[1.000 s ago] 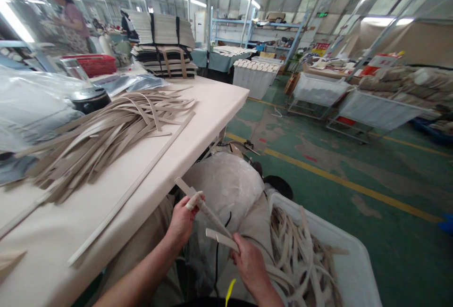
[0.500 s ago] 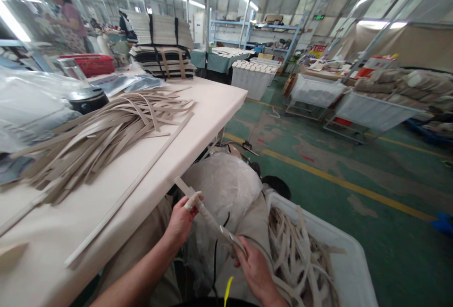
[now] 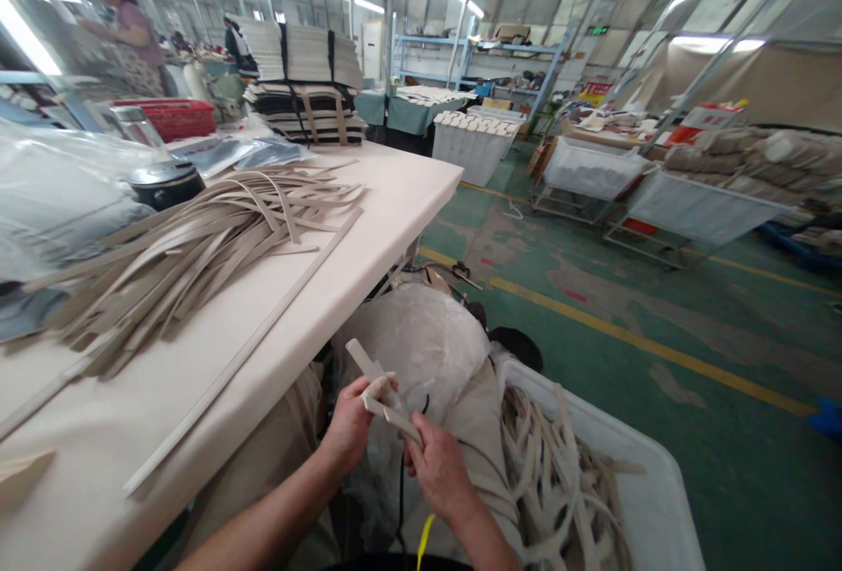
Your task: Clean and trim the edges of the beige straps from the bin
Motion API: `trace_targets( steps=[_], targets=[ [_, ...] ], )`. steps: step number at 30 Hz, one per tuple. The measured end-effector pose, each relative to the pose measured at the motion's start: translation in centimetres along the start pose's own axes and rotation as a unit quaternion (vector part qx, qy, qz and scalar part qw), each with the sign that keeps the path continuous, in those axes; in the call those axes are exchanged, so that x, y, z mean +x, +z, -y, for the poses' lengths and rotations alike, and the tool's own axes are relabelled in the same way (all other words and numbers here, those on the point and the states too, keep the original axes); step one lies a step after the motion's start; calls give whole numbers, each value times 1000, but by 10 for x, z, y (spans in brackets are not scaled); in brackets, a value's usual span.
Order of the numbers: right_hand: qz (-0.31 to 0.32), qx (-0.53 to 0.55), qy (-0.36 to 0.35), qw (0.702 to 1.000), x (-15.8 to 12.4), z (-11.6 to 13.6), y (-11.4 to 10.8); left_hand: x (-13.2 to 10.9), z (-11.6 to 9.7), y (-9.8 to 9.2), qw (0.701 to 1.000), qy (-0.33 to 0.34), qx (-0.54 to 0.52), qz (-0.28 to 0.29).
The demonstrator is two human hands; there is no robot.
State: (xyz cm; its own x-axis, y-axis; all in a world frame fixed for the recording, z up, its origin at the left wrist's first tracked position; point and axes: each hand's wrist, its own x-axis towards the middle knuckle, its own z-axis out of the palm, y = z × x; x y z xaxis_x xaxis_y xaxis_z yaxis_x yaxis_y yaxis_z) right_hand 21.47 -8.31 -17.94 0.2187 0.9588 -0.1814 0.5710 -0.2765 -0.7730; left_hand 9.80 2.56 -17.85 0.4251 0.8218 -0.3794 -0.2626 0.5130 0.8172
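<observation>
My left hand [image 3: 350, 427] is closed on a beige fabric strip [image 3: 360, 357], whose free end points up and left past the fingers. A pale covering wraps one of its fingertips. Close by on the right, my right hand [image 3: 439, 464] pinches the same strip, which looks folded or doubled between the two hands. Both hands are in front of the table edge, above a clear plastic-wrapped bundle [image 3: 421, 325]. What lies under the fingers is partly hidden.
On the pale table [image 3: 408, 194] lie a heap of beige strips [image 3: 197, 246] and one long single strip [image 3: 263, 325]. A white bin [image 3: 648, 483] of tangled strips [image 3: 559, 466] stands at right. Stacked panels [image 3: 303, 71] rest at the back; a person [image 3: 124, 27] stands far left.
My right hand has moved up and left, closer to my left hand. My left hand has shifted slightly right and down, and the strip now looks bent between them.
</observation>
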Motion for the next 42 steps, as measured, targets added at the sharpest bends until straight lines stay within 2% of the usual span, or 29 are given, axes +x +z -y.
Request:
trace_targets(
  steps=[3,8,11,15,18,21,24,27,29,31,34,37,42],
  targets=[
    [3,-23,11,1000,-3,-7,1,5,2,-5,999,10,-1,-31],
    [5,-17,2,1000,-12,-21,0,12,-1,-10,998,21,-46,-44],
    [14,-4,0,1000,-24,-37,-4,15,-6,-12,995,21,-78,-63],
    [19,-47,12,999,-44,-61,-14,16,-12,-12,990,18,-105,-92],
    [13,-51,34,998,-52,-69,-18,13,-14,-10,988,10,-129,-85],
    [-3,-22,39,999,-48,-62,-16,6,-7,-5,992,-17,-124,-18],
    [-15,6,20,1000,-35,-45,-11,-6,4,2,993,-57,-38,92],
    [-18,5,1,1000,-24,-31,-9,-18,11,10,972,-61,81,210],
    [-8,-17,-2,1000,-21,-28,-10,-22,11,14,961,-39,122,244],
    [8,-56,3,998,-21,-31,-12,-22,8,15,965,-35,138,219],
    [16,-132,18,991,-26,-42,-12,-15,6,10,978,-38,162,129],
    [12,-163,36,986,-32,-54,-11,-4,8,2,984,-28,167,63],
    [17,-165,57,985,-41,-71,-10,4,7,-4,991,-37,123,25]
  ],
)
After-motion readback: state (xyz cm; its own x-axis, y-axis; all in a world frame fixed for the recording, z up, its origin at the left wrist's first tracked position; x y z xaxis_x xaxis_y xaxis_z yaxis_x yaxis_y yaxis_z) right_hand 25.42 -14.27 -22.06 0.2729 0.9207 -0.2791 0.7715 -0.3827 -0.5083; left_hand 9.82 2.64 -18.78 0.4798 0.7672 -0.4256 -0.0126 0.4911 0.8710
